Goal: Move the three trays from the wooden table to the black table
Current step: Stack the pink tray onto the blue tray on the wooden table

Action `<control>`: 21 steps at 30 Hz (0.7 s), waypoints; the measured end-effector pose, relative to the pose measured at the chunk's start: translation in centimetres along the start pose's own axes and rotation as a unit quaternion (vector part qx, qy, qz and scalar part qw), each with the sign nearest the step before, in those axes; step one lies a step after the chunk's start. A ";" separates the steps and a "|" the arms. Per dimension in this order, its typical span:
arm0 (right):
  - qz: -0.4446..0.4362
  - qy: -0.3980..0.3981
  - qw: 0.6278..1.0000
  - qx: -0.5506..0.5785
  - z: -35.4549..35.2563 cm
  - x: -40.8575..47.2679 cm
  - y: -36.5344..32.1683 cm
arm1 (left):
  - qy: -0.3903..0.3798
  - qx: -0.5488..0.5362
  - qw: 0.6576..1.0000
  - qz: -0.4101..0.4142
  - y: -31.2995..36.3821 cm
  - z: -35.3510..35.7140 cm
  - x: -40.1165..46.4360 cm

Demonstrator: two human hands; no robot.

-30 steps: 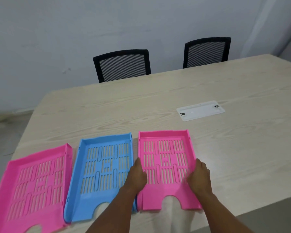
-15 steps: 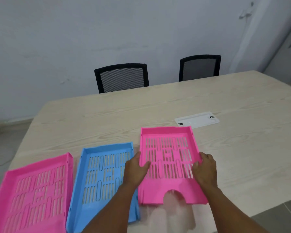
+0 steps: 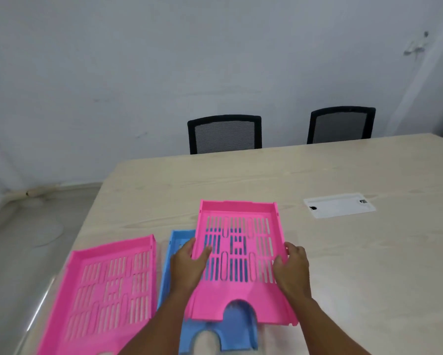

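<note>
A slotted pink tray (image 3: 241,298) is lifted off the wooden table (image 3: 343,252) and hangs over the blue tray (image 3: 230,334), covering most of it. My left hand (image 3: 187,265) grips its left wall and my right hand (image 3: 292,267) grips its right wall. A second pink tray (image 3: 107,290) lies flat on the table at the left, beside the blue one. No black table is in view.
A white cable plate (image 3: 339,204) is set into the tabletop to the right of the held tray. Two black mesh chairs (image 3: 224,134) (image 3: 341,125) stand at the far edge against a pale wall. Bare floor (image 3: 23,239) lies left of the table.
Both hands have lifted the right pink tray and carried it left, over the blue tray. The view has swung left, so the other trays sit further right in frame.
</note>
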State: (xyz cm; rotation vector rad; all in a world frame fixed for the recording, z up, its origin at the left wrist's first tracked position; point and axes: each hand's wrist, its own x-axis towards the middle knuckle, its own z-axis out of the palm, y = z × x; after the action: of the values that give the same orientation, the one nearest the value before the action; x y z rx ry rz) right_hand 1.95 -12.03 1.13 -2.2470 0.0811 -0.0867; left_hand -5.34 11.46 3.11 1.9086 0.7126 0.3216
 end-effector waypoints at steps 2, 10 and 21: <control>-0.004 -0.022 1.000 0.005 1.9 -1.2 -0.6 | 0.018 -0.004 1.000 -0.012 -1.1 -1.9 -0.2; -0.018 -0.086 0.996 0.012 6.4 -4.6 -2.1 | 0.033 -0.011 0.998 -0.047 -4.5 -6.6 -1.9; -0.022 -0.078 0.997 -0.007 7.6 -6.3 -1.2 | -0.018 -0.011 0.998 -0.063 -5.5 -7.6 -2.7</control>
State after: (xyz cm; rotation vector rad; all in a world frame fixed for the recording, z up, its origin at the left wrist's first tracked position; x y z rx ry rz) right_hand -3.60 -4.78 -2.90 -2.2613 -0.0513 0.0673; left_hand -13.19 17.05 1.77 1.8354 0.7985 0.2146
